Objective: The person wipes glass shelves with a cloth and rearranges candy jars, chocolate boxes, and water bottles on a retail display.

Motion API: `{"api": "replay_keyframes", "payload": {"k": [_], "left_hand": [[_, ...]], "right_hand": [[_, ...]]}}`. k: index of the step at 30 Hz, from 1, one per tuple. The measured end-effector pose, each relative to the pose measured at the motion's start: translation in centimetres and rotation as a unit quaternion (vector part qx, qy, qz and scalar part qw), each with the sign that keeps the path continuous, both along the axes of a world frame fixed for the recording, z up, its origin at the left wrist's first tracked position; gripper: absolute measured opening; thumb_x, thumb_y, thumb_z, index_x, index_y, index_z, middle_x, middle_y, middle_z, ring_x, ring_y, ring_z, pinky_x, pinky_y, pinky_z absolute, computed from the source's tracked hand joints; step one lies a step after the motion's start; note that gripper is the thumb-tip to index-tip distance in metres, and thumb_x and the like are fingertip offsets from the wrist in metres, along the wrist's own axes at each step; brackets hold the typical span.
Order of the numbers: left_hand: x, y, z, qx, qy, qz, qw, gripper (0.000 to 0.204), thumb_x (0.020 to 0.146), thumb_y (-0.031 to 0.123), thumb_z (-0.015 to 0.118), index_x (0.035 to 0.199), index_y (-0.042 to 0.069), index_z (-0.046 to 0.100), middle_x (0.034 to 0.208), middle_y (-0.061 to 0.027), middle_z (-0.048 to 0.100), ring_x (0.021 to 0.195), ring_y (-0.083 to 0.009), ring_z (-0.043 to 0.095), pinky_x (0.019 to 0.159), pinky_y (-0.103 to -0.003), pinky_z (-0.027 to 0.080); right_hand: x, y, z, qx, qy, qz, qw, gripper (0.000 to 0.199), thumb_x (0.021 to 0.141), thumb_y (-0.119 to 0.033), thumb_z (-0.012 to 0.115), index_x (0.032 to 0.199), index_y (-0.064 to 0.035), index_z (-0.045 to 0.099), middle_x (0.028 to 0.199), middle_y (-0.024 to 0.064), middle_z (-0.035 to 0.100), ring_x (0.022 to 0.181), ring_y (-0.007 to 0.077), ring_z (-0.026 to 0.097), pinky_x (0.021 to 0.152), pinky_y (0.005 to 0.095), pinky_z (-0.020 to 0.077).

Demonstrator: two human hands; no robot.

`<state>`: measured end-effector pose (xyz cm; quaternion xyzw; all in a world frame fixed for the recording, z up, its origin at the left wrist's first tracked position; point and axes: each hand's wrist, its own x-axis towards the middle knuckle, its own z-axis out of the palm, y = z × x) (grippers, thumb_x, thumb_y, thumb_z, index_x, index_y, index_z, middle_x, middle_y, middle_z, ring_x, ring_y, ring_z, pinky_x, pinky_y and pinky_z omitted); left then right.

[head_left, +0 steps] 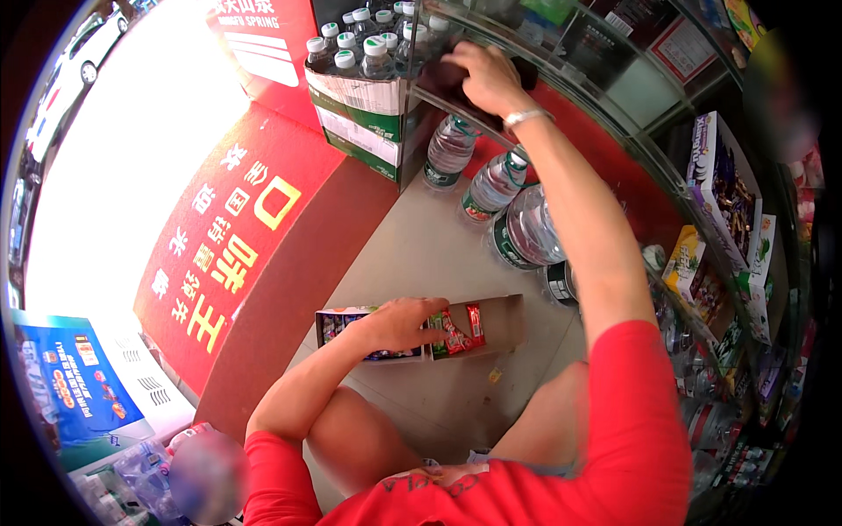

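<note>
My left hand [399,325] lies over a small open cardboard box [504,326] on the floor, its fingers stretched across the middle. Red and green snack packets [456,331] show beside my fingertips, and dark purple packets [335,326] fill the box's left part. Reaching far forward, my right hand [491,81] is at a glass shelf, a metal bracelet on its wrist. Its fingers are bent over a dark, cloth-like thing [524,74], partly hidden by the hand. Below that shelf stand large clear water bottles [452,151].
Packs of small water bottles [375,60] stand in a carton [360,131] left of the shelf. A red curved counter [289,245] borders the left side. Glass shelving with candy boxes [724,188] runs along the right. A yellow scrap [495,376] lies on the floor tiles.
</note>
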<state>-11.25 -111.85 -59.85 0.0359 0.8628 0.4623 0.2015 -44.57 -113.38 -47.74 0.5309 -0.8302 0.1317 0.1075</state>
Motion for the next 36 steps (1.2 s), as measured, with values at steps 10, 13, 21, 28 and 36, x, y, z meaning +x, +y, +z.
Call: {"api": "replay_keyframes", "payload": {"k": [10,13,21,28,36], "left_hand": [[-1.9,1.4,0.4,-0.042,0.010,0.006,0.999,0.059,0.088,0.037,0.063,0.130,-0.003,0.048,0.112,-0.0250,0.063,0.105,-0.0393,0.060,0.091,-0.045,0.046],[-1.9,1.3,0.2,-0.022,0.002,0.025,0.999,0.060,0.088,0.037,0.063,0.130,-0.003,0.048,0.114,-0.0246,0.062,0.106,-0.0396,0.059,0.091,-0.045,0.046],[-2.3,2.2,2.0,-0.048,-0.032,-0.044,0.997,0.057,0.086,0.036,0.064,0.129,0.001,0.050,0.108,-0.0212,0.064,0.104,-0.0375,0.060,0.089,-0.045,0.046],[-1.6,1.3,1.7,-0.024,-0.002,-0.037,0.999,0.054,0.086,0.035,0.064,0.131,0.006,0.051,0.105,-0.0196,0.064,0.104,-0.0366,0.060,0.088,-0.046,0.046],[0.3,-0.8,1.5,-0.045,-0.014,-0.013,0.999,0.055,0.088,0.039,0.062,0.131,0.006,0.051,0.106,-0.0202,0.064,0.102,-0.0382,0.060,0.089,-0.047,0.047]], "right_hand": [[-1.3,9.2,-0.5,-0.035,-0.048,0.106,0.993,0.037,0.073,0.002,0.049,0.102,-0.0083,0.070,0.114,0.0054,0.066,0.104,0.0301,0.058,0.088,0.0430,0.0447],[0.1,17.3,-0.2,-0.021,-0.049,0.079,0.995,0.040,0.070,0.013,0.047,0.103,0.0021,0.066,0.118,0.0143,0.063,0.111,0.0312,0.056,0.098,0.0367,0.0420],[6.7,21.6,2.1,-0.136,-0.007,-0.037,0.990,0.030,0.073,0.007,0.057,0.100,-0.0041,0.067,0.114,0.0097,0.063,0.111,0.0294,0.055,0.098,0.0364,0.0402],[6.8,1.4,-2.2,-0.077,0.225,0.115,0.964,0.028,0.075,-0.004,0.060,0.100,-0.0149,0.068,0.108,0.0092,0.057,0.104,0.0315,0.053,0.086,0.0427,0.0430],[7.0,0.5,-3.1,0.007,0.255,0.115,0.960,0.014,0.070,-0.005,0.063,0.084,-0.0092,0.063,0.104,0.0104,0.053,0.100,0.0302,0.051,0.079,0.0411,0.0432]]}}
